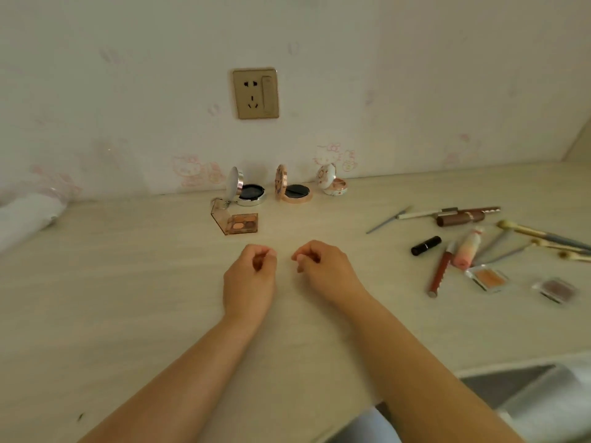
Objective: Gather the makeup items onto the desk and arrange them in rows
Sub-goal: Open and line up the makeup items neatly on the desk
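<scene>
1. Both hands hover above the desk [128, 298], well below the wall socket [255, 93]; the left hand [249, 276] and right hand [323, 270] have their fingers curled in, holding nothing.
2. Three open compacts [292, 188] stand right under the socket, an eyeshadow palette [238, 220] just before them.
3. Lipsticks and brushes [473, 238] lie scattered far right of the socket.

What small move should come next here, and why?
Probably the right hand should reach right for the black lipstick. Both hands are empty, three compacts already line the wall with a palette in front, and the lipstick is the nearest piece of the loose pile.
</scene>
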`<state>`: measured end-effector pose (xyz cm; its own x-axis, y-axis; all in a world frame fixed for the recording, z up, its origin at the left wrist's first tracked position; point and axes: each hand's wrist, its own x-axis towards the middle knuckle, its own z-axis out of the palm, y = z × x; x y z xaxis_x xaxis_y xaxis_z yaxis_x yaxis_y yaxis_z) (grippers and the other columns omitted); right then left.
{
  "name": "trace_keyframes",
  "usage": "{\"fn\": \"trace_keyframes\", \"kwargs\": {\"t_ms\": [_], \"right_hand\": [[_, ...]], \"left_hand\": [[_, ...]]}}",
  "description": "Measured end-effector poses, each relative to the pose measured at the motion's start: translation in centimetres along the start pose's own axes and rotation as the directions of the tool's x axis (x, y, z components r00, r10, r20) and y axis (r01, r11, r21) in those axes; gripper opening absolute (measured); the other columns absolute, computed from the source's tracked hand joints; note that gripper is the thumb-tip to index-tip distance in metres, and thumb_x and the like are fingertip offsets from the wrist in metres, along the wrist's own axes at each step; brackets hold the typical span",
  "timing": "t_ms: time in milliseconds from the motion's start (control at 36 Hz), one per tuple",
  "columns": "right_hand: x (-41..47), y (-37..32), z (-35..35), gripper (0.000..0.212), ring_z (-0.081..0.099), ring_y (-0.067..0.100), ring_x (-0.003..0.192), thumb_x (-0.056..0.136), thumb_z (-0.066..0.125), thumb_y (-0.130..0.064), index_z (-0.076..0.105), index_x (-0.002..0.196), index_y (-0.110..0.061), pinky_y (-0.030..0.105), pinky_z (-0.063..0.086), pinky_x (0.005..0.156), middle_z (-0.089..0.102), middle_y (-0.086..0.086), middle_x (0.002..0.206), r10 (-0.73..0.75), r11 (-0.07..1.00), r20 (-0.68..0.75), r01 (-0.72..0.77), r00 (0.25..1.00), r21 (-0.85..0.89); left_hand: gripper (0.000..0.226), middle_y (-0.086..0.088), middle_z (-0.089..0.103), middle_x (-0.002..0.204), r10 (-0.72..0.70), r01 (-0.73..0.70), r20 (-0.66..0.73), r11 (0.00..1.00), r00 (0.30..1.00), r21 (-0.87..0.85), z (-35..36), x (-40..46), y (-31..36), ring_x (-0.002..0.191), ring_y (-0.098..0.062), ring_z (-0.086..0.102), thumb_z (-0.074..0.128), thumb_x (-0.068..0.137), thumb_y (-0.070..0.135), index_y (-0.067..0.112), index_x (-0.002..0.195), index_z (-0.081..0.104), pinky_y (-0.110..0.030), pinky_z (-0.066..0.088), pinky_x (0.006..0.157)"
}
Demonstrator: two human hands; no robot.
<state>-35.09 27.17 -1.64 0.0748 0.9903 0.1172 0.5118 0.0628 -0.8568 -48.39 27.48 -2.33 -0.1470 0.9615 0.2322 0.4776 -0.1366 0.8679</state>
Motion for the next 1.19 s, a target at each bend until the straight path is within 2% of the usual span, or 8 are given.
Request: {"fn": "trace_keyframes", "kwargs": {"t_ms": [139, 278, 389, 528, 667, 972, 1111, 1194], "right_hand": [[-5.1, 2.0, -4.5, 0.018, 0.054, 0.000, 0.064, 0.090, 0.050, -0.013, 0.061, 0.082, -0.024, 0.002, 0.037, 0.057, 0.058, -0.013, 0.067, 0.024, 0.999, -0.248, -0.014, 0.968, 0.043], [-8.7, 4.3, -9.1, 0.015, 0.054, -0.001, 0.065, 0.093, 0.049, -0.018, 0.057, 0.088, -0.030, 0.007, 0.040, 0.054, 0.057, -0.016, 0.073, 0.022, 1.000, -0.537, -0.023, 0.843, 0.005], [-10.2, 6.5, -13.1, 0.013, 0.052, 0.005, 0.072, 0.094, 0.047, -0.019, 0.057, 0.090, -0.028, 0.015, 0.034, 0.059, 0.059, -0.008, 0.081, 0.043, 0.986, -0.659, -0.137, 0.751, -0.091], [-11.6, 9.3, -16.9, 0.023, 0.049, 0.020, 0.108, 0.094, 0.044, -0.018, 0.059, 0.111, -0.018, 0.032, 0.042, 0.088, 0.061, 0.000, 0.109, 0.115, 0.860, -0.639, -0.399, 0.760, -0.319], [-11.7, 10.2, -18.1, 0.038, 0.035, 0.024, 0.127, 0.095, 0.035, -0.019, 0.047, 0.131, -0.015, 0.031, 0.027, 0.105, 0.048, 0.007, 0.134, 0.169, 0.740, -0.575, -0.489, 0.800, -0.462], [-11.3, 10.5, -18.0, 0.039, 0.040, 0.020, 0.122, 0.096, 0.032, -0.026, 0.050, 0.130, -0.025, 0.031, 0.033, 0.094, 0.051, 0.001, 0.128, 0.172, 0.697, -0.551, -0.496, 0.817, -0.517], [-11.4, 10.2, -17.6, 0.034, 0.046, 0.017, 0.115, 0.096, 0.036, -0.026, 0.055, 0.124, -0.027, 0.030, 0.035, 0.092, 0.054, -0.003, 0.123, 0.144, 0.786, -0.603, -0.461, 0.785, -0.412], [-11.5, 9.6, -17.2, 0.030, 0.047, 0.015, 0.112, 0.095, 0.042, -0.022, 0.058, 0.120, -0.023, 0.026, 0.037, 0.087, 0.056, -0.004, 0.118, 0.111, 0.894, -0.636, -0.356, 0.764, -0.272]], "left_hand": [[0.011, 0.014, 0.062, 0.071, 0.087, -0.088, 0.157, 0.996, 0.984, -0.001, 3.5, -3.3, 2.7, 0.071, 0.003, 0.055, 0.055, 0.090, 0.028, 0.031, 0.080, 0.058, -0.007, 0.035, 0.060], [0.012, 0.015, 0.062, 0.071, 0.217, -0.222, 0.261, 0.975, 0.941, -0.012, 7.7, -6.0, 6.0, 0.070, 0.001, 0.057, 0.058, 0.088, 0.030, 0.032, 0.076, 0.058, -0.005, 0.037, 0.059], [0.002, 0.018, 0.059, 0.078, 0.358, -0.419, 0.361, 0.902, 0.861, 0.107, 11.6, -7.8, 8.7, 0.078, -0.002, 0.055, 0.061, 0.085, 0.032, 0.033, 0.084, 0.060, -0.018, 0.043, 0.066], [0.025, 0.011, 0.063, 0.103, 0.523, -0.637, 0.426, 0.749, 0.738, 0.183, 15.5, -8.8, 11.3, 0.098, -0.014, 0.048, 0.062, 0.083, 0.033, 0.029, 0.107, 0.061, -0.029, 0.043, 0.077], [0.042, 0.007, 0.061, 0.114, 0.524, -0.695, 0.489, 0.661, 0.697, 0.284, 18.4, -8.7, 13.0, 0.105, -0.020, 0.046, 0.054, 0.085, 0.049, 0.027, 0.121, 0.053, -0.030, 0.032, 0.076], [0.056, 0.001, 0.059, 0.119, 0.424, -0.672, 0.559, 0.641, 0.713, 0.371, 20.8, -8.2, 14.0, 0.108, -0.022, 0.046, 0.057, 0.082, 0.054, 0.024, 0.127, 0.050, -0.032, 0.034, 0.082], [0.073, 0.003, 0.060, 0.111, 0.473, -0.648, 0.492, 0.707, 0.731, 0.283, 20.2, -8.2, 13.7, 0.104, -0.020, 0.051, 0.065, 0.069, 0.062, 0.023, 0.129, 0.049, -0.033, 0.035, 0.084], [0.066, 0.003, 0.060, 0.111, 0.533, -0.663, 0.440, 0.713, 0.723, 0.226, 19.2, -8.0, 13.4, 0.104, -0.019, 0.053, 0.069, 0.068, 0.057, 0.025, 0.124, 0.055, -0.032, 0.036, 0.087]]}}
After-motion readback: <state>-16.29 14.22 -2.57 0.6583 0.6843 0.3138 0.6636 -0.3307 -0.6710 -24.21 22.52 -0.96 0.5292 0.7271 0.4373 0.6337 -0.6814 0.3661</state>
